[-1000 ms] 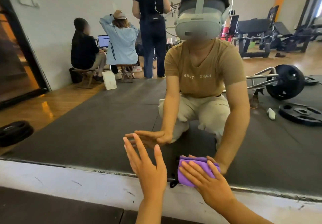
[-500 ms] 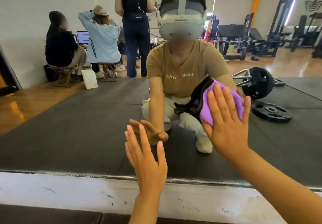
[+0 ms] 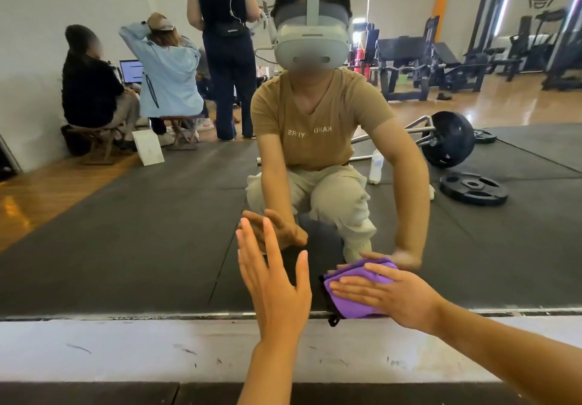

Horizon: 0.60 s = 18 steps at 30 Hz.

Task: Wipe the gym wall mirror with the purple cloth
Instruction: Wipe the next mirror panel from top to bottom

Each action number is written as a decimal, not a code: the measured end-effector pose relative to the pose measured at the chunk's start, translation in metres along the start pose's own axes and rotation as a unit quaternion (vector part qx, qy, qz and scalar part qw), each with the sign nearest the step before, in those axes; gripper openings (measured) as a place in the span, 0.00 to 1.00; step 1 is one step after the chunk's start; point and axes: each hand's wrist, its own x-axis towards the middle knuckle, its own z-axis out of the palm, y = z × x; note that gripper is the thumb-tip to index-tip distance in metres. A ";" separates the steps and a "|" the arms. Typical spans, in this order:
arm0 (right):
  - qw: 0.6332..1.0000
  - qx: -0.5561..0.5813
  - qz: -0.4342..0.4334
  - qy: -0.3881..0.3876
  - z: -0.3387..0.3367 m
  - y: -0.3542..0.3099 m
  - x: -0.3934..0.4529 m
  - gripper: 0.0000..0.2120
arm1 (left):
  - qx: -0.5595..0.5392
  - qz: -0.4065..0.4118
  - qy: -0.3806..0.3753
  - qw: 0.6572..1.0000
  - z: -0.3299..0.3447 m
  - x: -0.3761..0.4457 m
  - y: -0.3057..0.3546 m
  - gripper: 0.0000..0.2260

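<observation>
Right hand (image 3: 393,294), fingers flat on the purple cloth (image 3: 356,291), has swept from two o'clock down to the mirror (image 3: 126,231)'s bottom edge, finishing a stroke; left hand (image 3: 277,281) stays spread on glass.

I see the large glass wall mirror (image 3: 126,231) straight ahead, its bottom edge sitting on a scuffed white painted ledge (image 3: 126,351) that runs across in front of me. My left hand (image 3: 277,291) lies flat against the glass just above that edge, fingers up. Right beside it, my right hand (image 3: 396,297) presses the folded purple microfibre cloth (image 3: 356,297) onto the glass, fingers pointing left, the cloth's lower edge reaching the bottom of the mirror. Reflected behind me, a round black iron weight plate (image 3: 472,189) lies on the dark rubber floor mat (image 3: 141,215) to the right.
</observation>
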 end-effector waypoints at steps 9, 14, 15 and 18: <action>0.875 -0.201 0.386 0.213 -0.111 0.068 0.029 0.30 | 0.007 0.010 0.030 0.999 0.021 0.005 0.024 0.38; 0.838 -0.199 0.436 0.261 -0.079 0.048 0.037 0.33 | -0.024 0.006 0.044 0.999 0.025 0.006 0.035 0.37; 0.856 -0.196 0.412 0.244 -0.062 0.035 0.029 0.32 | -0.028 0.006 0.046 0.999 0.025 0.006 0.036 0.37; 0.917 -0.200 0.326 0.113 0.000 -0.013 -0.022 0.30 | -0.028 0.008 0.049 0.998 0.024 0.006 0.035 0.37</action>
